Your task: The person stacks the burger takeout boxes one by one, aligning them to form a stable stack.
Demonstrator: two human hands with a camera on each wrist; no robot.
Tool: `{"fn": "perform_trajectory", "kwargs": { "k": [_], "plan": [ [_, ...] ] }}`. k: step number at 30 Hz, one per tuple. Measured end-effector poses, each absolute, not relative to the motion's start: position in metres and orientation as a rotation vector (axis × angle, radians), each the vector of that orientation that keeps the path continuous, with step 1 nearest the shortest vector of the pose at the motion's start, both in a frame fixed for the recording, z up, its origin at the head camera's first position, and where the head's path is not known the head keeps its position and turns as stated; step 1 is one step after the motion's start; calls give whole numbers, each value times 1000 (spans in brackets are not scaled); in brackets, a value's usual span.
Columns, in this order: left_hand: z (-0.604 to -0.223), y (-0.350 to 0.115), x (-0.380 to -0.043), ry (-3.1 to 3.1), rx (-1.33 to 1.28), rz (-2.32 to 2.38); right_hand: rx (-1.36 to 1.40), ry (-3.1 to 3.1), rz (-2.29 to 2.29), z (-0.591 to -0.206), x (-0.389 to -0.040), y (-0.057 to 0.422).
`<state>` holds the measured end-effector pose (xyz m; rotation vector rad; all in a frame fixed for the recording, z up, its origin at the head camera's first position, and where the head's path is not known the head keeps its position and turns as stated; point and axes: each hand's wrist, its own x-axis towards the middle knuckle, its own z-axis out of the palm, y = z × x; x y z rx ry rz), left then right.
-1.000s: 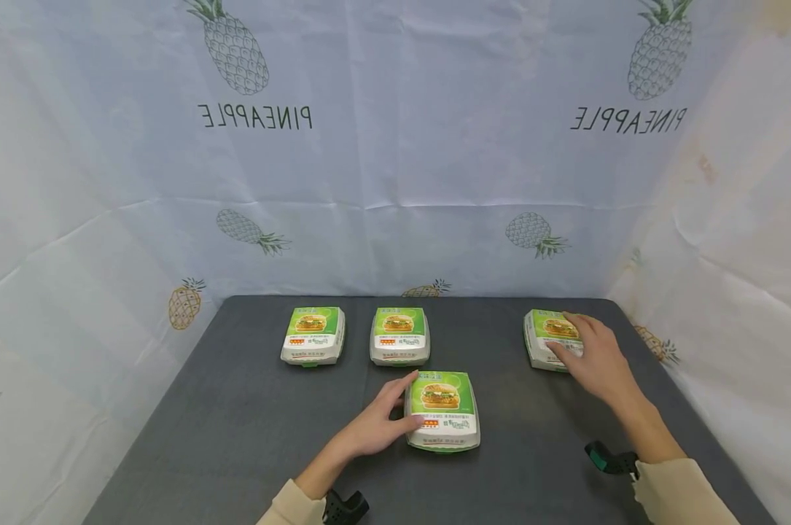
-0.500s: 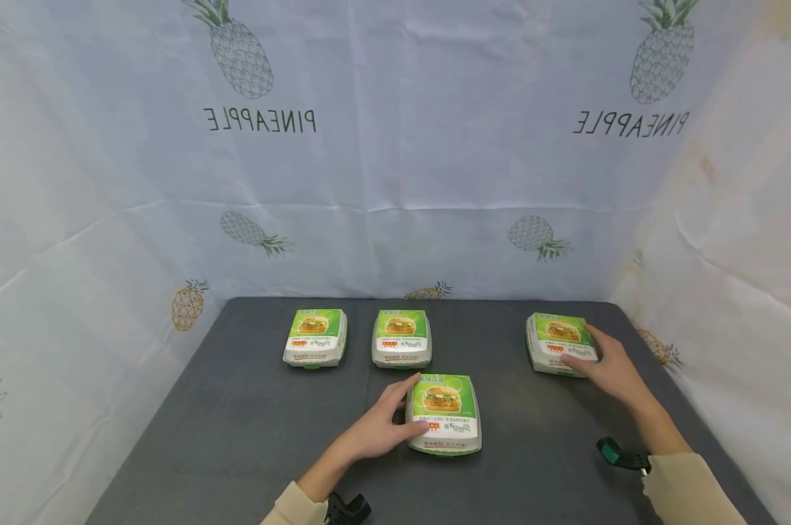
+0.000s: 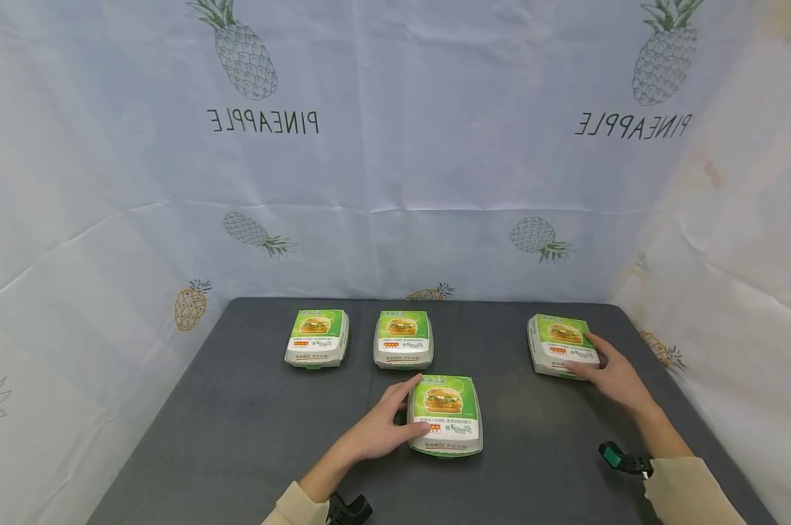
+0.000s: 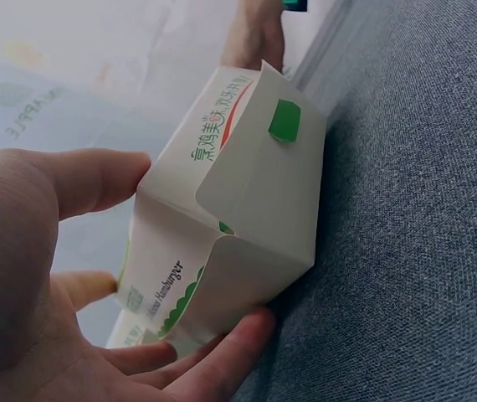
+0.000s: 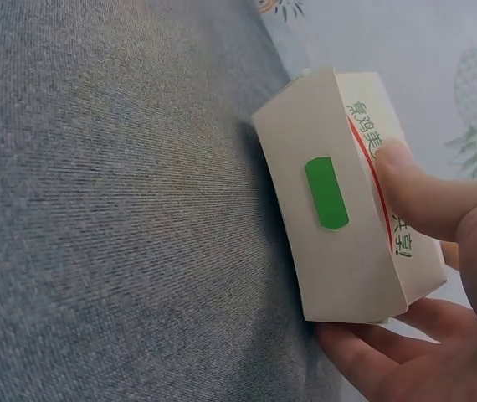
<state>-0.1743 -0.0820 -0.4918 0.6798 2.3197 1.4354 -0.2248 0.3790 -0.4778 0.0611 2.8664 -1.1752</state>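
Near the middle of the dark table lies a green-and-white hamburger box. My left hand holds its left side, with the thumb over the front corner of the lid. In the left wrist view, the fingers of that hand run down along the side of the box. Toward the back right, my right hand grips another hamburger box, slightly turned, at its right side. The right wrist view shows the thumb on the sloped lid of this box and the other fingers around its side, low by the table. Both boxes are closed.
Two matching hamburger boxes stand at the back of the table: one at the left, one near the middle. A white pineapple-print cloth walls in the dark table at the back and sides.
My right hand has slid from over the lid of the right box to its right side, its thumb now at the front edge. My left hand keeps its place on the middle box.
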Motion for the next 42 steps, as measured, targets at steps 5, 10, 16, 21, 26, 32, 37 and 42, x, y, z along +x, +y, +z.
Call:
{"fn": "perform_trajectory", "kwargs": {
  "k": [5, 10, 16, 21, 26, 32, 37, 42],
  "plan": [
    [-491, -82, -174, 2311, 654, 1446, 58, 2855, -1213, -474, -222, 376],
    [-490, -82, -173, 2313, 651, 1444, 17, 2829, -1301, -465, -218, 368],
    [-490, -81, -172, 2315, 644, 1451, -28, 2828, -1351, -451, -212, 356],
    [-490, -82, -173, 2320, 652, 1450, -34, 2844, -1352, -439, -206, 346],
    [-491, -82, -173, 2324, 668, 1444, -49, 2843, -1366, -428, -198, 338],
    [-492, -81, -172, 2317, 662, 1449, -97, 2843, -1426, -418, -187, 327],
    [-491, -81, -171, 2327, 662, 1451, -160, 2853, -1446, -413, -181, 318],
    [-490, -81, -170, 2330, 658, 1451, -209, 2864, -1437, -407, -175, 309]
  ]
}}
